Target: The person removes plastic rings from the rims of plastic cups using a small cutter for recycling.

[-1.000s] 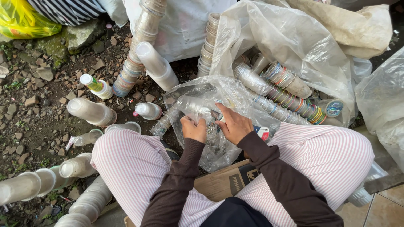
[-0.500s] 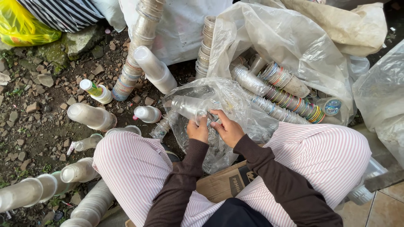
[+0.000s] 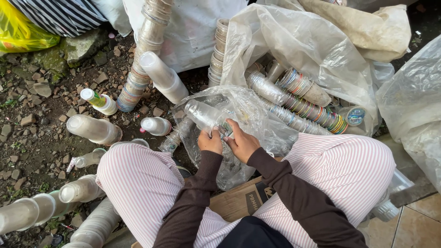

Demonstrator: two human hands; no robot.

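- Centre of the frame: a stack of clear plastic cups lies across a crumpled clear plastic bag, its long axis running from upper left down to lower right, where the near end meets both hands.
- Left hand: curled under the near end of the stack, fingers closed against the cup rim; it sits just left of and below that end.
- Right hand: fingers pinched on the same rim from the right side, the fingertips touching the left hand's; both hands are equally near, and the stack extends away from them toward the upper left.
- Lower half: the person's striped trousers flank a cardboard sheet on which the bag partly rests.
- Upper right: a large translucent sack holds more nested cup stacks with coloured rims.
- Left side: loose nested stacks and a small bottle lie on stony ground; a tall column of cups leans at upper centre.
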